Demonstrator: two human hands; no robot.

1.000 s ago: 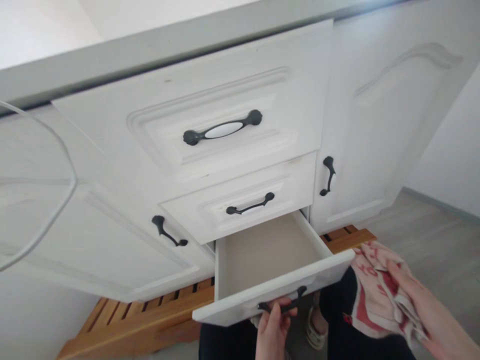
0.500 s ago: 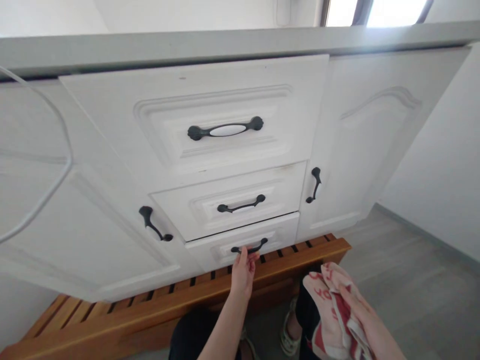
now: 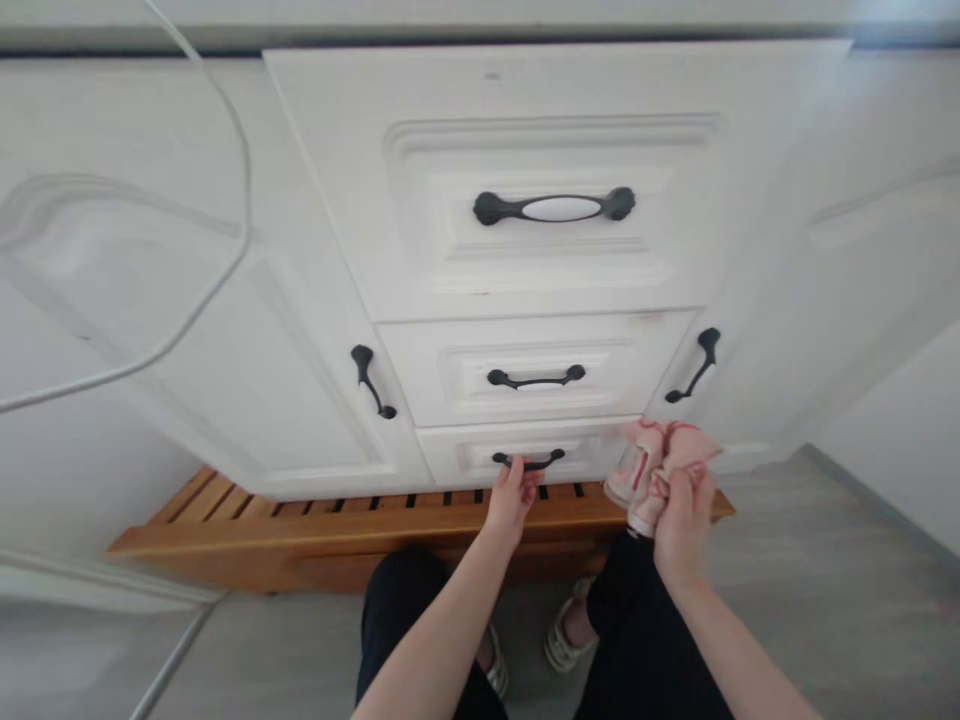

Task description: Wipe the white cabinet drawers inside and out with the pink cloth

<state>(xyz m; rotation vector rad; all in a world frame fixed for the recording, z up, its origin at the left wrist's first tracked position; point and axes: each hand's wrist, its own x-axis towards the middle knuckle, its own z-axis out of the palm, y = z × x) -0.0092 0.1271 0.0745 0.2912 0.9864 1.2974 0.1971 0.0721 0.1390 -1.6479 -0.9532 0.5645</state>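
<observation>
My left hand has its fingers hooked on the dark curved handle of the bottom drawer. That drawer sits about flush in the white cabinet. A crumpled pink-and-red towel is bunched in my right hand. The towel is in front of the bottom drawer's right end and the lower right door; whether it touches them I cannot tell. Above are the middle drawer and the wide top drawer, each with a dark handle.
Cabinet doors with dark handles flank the drawers: the left door and the right door. A slatted wooden bench runs along the cabinet's foot. A white cable hangs at upper left. My legs and shoes are below, on grey flooring.
My right hand has lifted the towel from beside my knee to the cabinet's lower right. My left hand stays on the handle. The dark gap above the bottom drawer has narrowed. The view has turned.
</observation>
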